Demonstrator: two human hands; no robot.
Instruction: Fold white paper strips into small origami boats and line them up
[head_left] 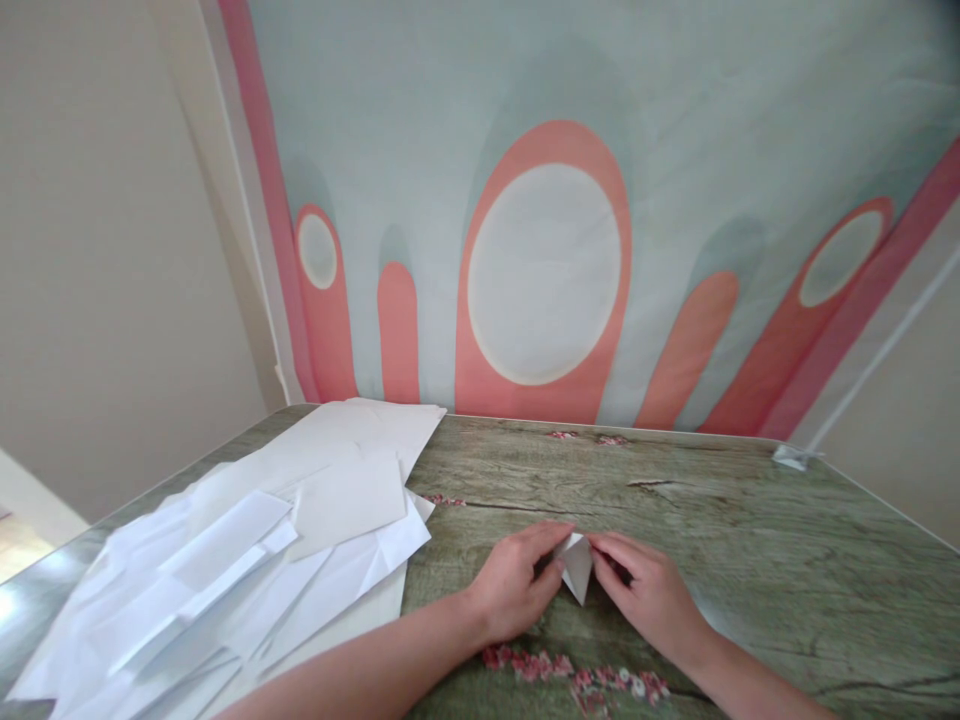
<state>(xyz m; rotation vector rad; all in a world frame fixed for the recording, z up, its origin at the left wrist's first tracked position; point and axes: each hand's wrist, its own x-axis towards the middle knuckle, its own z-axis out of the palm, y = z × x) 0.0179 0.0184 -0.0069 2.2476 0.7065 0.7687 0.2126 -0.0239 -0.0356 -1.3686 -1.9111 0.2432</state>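
While left fingers (546, 537) and right fingers (613, 546) pinch folded paper (577, 568), the woodgrain table (780, 560) fronts a patterned backdrop (544, 275).

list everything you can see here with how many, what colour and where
Folded paper: one, white, at the fingertips of both hands
Loose paper sheets: many, overlapping, too jumbled to count, white, left side of the table
Small object: one, whitish, far right corner of the table, too small to identify
Table: one, grey-green wood pattern with pink flower print, under the papers
Backdrop: one, pale blue-green with coral shapes, behind the table
Left wall: one, grey, beyond the table's left edge
Left hand: one, bare, left of the folded paper
Right hand: one, bare, right of it
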